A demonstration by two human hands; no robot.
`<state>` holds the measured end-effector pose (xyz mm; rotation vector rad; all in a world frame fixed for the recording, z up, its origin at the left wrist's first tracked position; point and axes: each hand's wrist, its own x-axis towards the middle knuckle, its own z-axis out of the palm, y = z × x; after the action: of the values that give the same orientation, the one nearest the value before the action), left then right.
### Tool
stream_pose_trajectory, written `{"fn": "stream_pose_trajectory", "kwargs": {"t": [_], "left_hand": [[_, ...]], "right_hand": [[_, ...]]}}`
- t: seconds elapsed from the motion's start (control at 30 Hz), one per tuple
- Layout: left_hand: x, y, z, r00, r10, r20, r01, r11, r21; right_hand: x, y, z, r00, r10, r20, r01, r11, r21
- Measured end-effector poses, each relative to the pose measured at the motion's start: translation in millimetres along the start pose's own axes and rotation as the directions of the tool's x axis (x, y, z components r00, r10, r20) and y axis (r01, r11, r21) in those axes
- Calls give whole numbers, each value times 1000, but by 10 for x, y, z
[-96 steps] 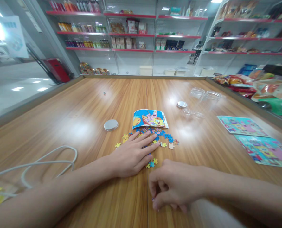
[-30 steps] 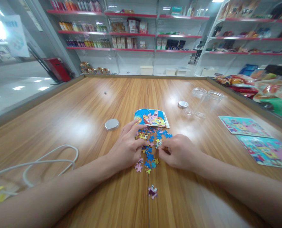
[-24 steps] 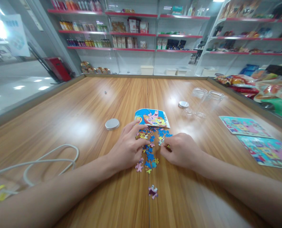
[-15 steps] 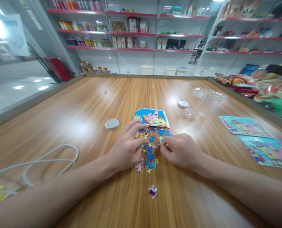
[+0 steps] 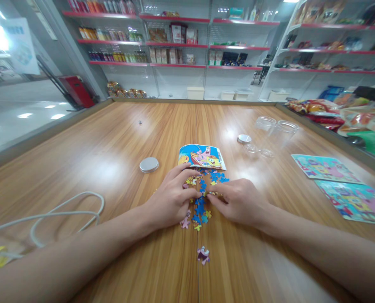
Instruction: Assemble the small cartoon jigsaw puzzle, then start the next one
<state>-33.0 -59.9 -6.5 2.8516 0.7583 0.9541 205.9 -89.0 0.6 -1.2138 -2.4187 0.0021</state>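
Note:
A pile of small blue, yellow and pink jigsaw pieces (image 5: 200, 208) lies between my hands on the wooden table (image 5: 118, 261). My left hand (image 5: 171, 197) rests at the pile's left side, thumb and index finger spread apart; its thumb tip touches the pieces. At the right, my right hand (image 5: 242, 201) pinches a small yellowish puzzle piece (image 5: 212, 193) between thumb and fingers, just over the pile. Behind the pile lies a cartoon picture card (image 5: 203, 155). Nearer to me sits a pink puzzle piece (image 5: 203, 255) with part of a face.
A round silver lid (image 5: 149, 164) lies left, another lid (image 5: 244, 138) right, beside clear jars (image 5: 284, 130). Two cartoon sheets (image 5: 328, 167) lie at the right. A white cable (image 5: 64, 213) loops at the left. One tiny piece (image 5: 140, 122) lies farther back. Snack bags (image 5: 320, 109) stand beyond the right edge.
My right hand has moved left with the yellowish piece, closer to my left thumb. My left hand has shifted slightly right over the pile.

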Motion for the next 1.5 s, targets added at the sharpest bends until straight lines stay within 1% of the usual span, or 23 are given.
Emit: {"fn": "stream_pose_trajectory", "kwargs": {"t": [0.1,0.17,0.37,0.47,0.57,0.63,0.7,0.8,0.87,0.9,0.97,1.1,1.4,1.5], "left_hand": [[2,1,10,1000,-2,-8,2,1000,7],[-1,1,15,1000,-13,-11,13,1000,14],[-3,0,2,998,-66,-5,67,997,30],[5,5,-15,1000,-26,-15,26,1000,9],[5,4,-18,999,35,8,-35,999,-18],[0,-2,-11,998,57,29,-56,998,-31],[-2,-8,-7,997,71,40,-69,997,-40],[3,-6,-13,994,105,41,-103,993,-51],[12,1,-20,992,125,31,-123,991,-60],[17,5,-23,991,133,24,-131,989,-67],[24,11,-22,988,155,26,-153,985,-86],[30,16,3,976,206,63,-198,973,-121],[23,8,26,980,185,76,-176,977,-117],[27,8,22,985,153,81,-142,982,-124]], "right_hand": [[8,-3,1,997,-60,48,59,998,20],[8,2,3,994,-76,72,75,997,23],[-14,54,26,998,-40,38,35,991,126],[-7,76,46,998,-48,30,43,986,159],[4,91,55,997,-74,23,69,983,171],[8,99,51,997,-81,3,79,982,170],[8,105,37,998,-36,-47,43,988,151],[12,104,4,988,100,-121,-94,994,51],[19,95,-17,983,156,-95,-159,987,-25],[23,89,-25,983,168,-67,-172,984,-52],[29,77,-34,985,169,-18,-170,983,-74],[30,71,-29,990,141,2,-140,987,-81],[24,105,-18,989,130,71,-126,990,-56],[9,98,-32,993,109,42,-107,993,-47]]}}
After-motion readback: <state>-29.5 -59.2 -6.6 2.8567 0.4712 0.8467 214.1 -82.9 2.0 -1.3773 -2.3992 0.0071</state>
